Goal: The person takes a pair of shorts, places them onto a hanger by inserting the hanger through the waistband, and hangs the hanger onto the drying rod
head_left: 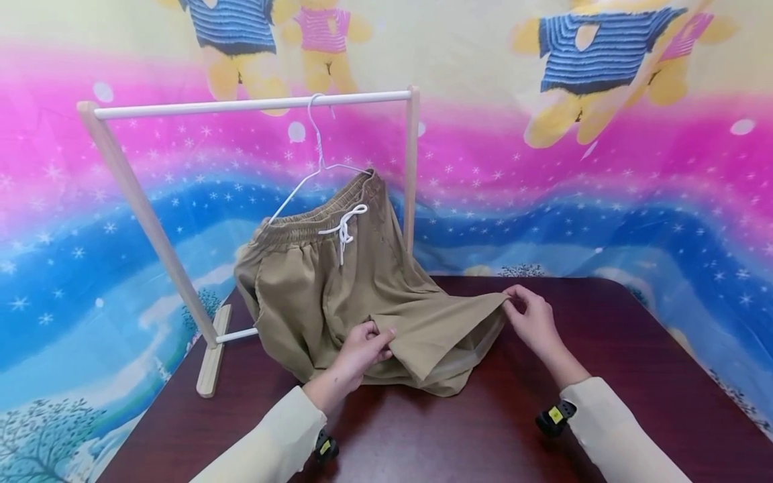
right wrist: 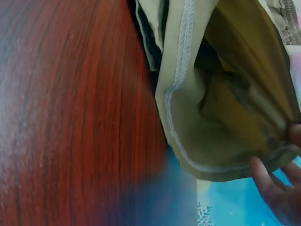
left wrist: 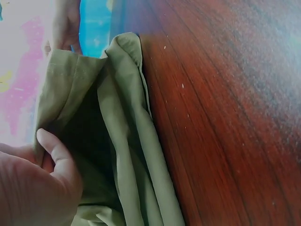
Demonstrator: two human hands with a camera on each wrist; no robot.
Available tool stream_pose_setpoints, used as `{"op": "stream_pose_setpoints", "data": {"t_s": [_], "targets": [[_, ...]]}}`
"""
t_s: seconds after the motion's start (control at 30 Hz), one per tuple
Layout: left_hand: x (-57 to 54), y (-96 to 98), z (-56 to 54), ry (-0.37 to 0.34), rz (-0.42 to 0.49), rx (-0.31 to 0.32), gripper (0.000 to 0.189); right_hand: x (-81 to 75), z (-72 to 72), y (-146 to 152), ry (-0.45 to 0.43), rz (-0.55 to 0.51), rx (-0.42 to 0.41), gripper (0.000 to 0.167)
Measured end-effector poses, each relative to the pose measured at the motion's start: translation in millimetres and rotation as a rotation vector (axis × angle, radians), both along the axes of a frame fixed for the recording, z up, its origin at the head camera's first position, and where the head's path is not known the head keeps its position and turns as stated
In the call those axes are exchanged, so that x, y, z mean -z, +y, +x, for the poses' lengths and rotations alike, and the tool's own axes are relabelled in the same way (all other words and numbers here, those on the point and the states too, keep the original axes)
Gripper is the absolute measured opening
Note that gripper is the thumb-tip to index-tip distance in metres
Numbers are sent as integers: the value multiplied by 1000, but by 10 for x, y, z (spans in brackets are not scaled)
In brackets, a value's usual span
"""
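Khaki shorts (head_left: 296, 295) with an elastic waist and a white drawstring bow (head_left: 344, 228) hang from a white wire hanger (head_left: 319, 151). One leg is pulled out toward the right over the table. My left hand (head_left: 362, 352) pinches the near side of that leg's hem, thumb on top. The far corner of the same hem is pinched by my right hand (head_left: 534, 318). Between the hands the leg opening gapes; in the right wrist view its inside and the stitched hem (right wrist: 207, 168) show. The left wrist view shows my left thumb (left wrist: 54, 148) on the fabric edge.
The hanger hooks over the white bar (head_left: 241, 107) of a small wooden rack, whose left post (head_left: 151, 221) stands on a wooden foot (head_left: 214, 352). Everything stands on a dark red-brown table (head_left: 610, 376). Behind it hangs a printed cloth (head_left: 580, 208) with bears and snowflakes.
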State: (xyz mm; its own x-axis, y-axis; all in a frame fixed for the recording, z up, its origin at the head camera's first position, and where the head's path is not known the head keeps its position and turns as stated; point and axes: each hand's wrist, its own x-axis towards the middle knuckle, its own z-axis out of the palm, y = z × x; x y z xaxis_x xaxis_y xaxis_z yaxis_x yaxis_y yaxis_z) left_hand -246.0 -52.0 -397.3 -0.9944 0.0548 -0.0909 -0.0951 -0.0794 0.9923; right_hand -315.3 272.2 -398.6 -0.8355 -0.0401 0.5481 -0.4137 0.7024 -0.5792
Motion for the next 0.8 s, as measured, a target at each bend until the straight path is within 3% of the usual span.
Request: {"op": "stream_pose_setpoints", "data": {"t_s": [0.13, 0.3, 0.4, 0.47, 0.57, 0.6, 0.7, 0.77, 0.8], "targets": [[-12, 5, -1, -15, -41, 16, 34, -39, 13, -19, -45, -42, -11, 5], [12, 11, -14, 13, -69, 12, 22, -77, 22, -18, -57, -55, -34, 13], [47, 18, -9, 99, -202, -18, 41, -79, 28, -7, -76, -62, -19, 26], [71, 30, 0, 169, -329, -77, 49, -75, 42, -2, -98, -76, -7, 29], [100, 59, 1, 305, -455, -163, 45, -51, 66, 1, -134, -111, 14, 24], [109, 71, -4, 365, -478, -165, 41, -42, 77, -1, -148, -127, 12, 21], [126, 107, 6, 569, -578, -67, 29, -10, 103, -14, -186, -159, -2, 17], [131, 147, 45, 684, -708, 43, 29, -3, 112, -23, -203, -176, -23, 17], [134, 173, 75, 709, -798, 93, 34, -2, 116, -27, -206, -178, -28, 17]]}}
